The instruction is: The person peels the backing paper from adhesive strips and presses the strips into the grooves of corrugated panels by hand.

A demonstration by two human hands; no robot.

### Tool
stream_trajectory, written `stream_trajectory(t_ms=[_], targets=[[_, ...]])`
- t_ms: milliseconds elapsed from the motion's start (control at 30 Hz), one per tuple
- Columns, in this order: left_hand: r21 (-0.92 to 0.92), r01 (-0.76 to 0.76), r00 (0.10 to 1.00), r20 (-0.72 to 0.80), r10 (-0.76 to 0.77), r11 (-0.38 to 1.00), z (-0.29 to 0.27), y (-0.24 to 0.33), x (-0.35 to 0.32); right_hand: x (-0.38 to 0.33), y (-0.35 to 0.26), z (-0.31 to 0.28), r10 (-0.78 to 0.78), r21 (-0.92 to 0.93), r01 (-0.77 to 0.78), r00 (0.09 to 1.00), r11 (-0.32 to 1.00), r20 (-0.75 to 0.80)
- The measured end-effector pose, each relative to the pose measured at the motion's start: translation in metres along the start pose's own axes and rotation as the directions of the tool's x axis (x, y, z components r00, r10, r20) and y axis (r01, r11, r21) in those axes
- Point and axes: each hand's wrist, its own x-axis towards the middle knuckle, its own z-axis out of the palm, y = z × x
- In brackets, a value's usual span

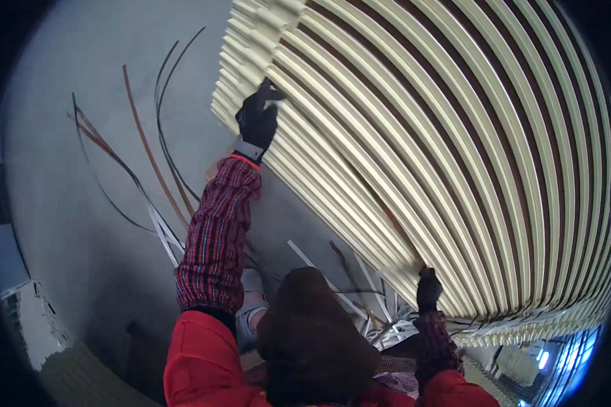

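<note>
Against the slatted panel [455, 156], both gloved hands, left hand [257, 117] and right hand [428, 290], seemingly grip its half-hidden edges.

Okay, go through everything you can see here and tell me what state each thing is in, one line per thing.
Slatted panel: cream ribs on dark backing, lifted and tilted, held at two points on its edge.
Left hand: in a dark glove, gripping the panel's far edge.
Right hand: in a dark glove, gripping the panel's near edge.
Thin strips: loose, bent, scattered on the floor.
Concrete floor: grey, littered with offcuts.
</note>
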Motion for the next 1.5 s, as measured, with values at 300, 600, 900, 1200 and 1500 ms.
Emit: stream_trajectory(t_ms=[300,600,900,1200,1500], targets=[[0.517,-0.044,0.978,-0.153,0.143,0.855,0.082,0.016,-0.045,-0.004,0.038,0.014,0.115,0.033,-0.111,0.915,0.993,-0.388],[0.335,-0.061,0.997,0.065,0.041,0.94,0.169,0.112,-0.198,-0.003,0.026,0.002,0.148,0.285,-0.045,0.925,0.958,-0.351],[-0.338,-0.456,0.297,0.814,0.499,0.823,0.184,0.226,-0.317,-0.01,0.052,-0.021,-0.108,0.115,0.126,0.983,0.985,-0.149],[0.235,0.632,-0.222,0.968,-0.118,0.738,0.186,0.185,-0.298,-0.128,0.141,-0.084,-0.316,0.095,0.309,0.946,0.946,0.069],[0.572,0.567,-0.478,0.815,-0.329,0.593,0.189,0.264,-0.276,-0.628,0.379,-0.045,0.812,-0.639,-0.507,0.281,0.578,0.512]])
